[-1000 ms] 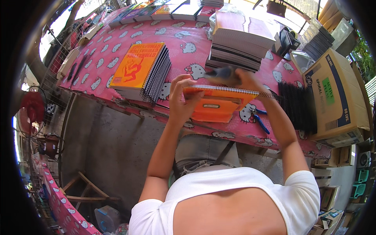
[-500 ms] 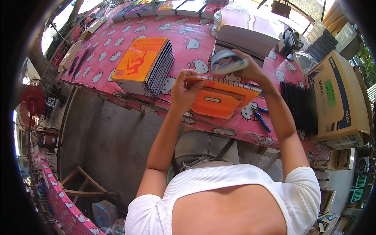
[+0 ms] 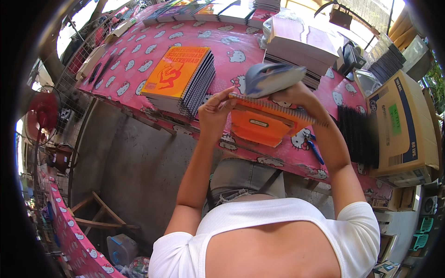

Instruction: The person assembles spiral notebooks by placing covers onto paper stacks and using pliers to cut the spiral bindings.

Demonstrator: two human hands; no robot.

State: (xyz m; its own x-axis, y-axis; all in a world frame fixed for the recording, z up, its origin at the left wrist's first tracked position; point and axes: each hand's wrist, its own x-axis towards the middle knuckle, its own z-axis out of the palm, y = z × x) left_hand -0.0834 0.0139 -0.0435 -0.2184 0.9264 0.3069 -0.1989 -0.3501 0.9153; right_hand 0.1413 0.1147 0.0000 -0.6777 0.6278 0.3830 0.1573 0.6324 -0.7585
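Note:
An orange-covered spiral notebook [image 3: 264,127] stands tilted at the table's near edge, its coil [image 3: 273,105] along the top. My left hand [image 3: 216,109] is closed on the left end of this coiled edge, thumb and fingers pinching it. Above the coil, my right hand [image 3: 296,96] grips an oblong blue-grey object [image 3: 273,78] with a rounded end. Motion smears it, so its kind is unclear. The wire end of the coil sticks out past the notebook by my right wrist. Blue-handled pliers [image 3: 315,149] lie to the right, partly behind my right forearm.
Orange-covered spiral notebooks [image 3: 178,76] form a stack on the left of the pink patterned table [image 3: 222,44]. A tall stack of pale notebooks [image 3: 303,41] stands behind my right hand. Black coils [image 3: 354,134] sit beside a cardboard box [image 3: 403,125] at right. More books [image 3: 199,11] line the far edge.
The blue-grey object in my right hand has swung round and lies more lengthwise above the coil. My left hand still pinches the notebook's edge. The whole view has shifted slightly.

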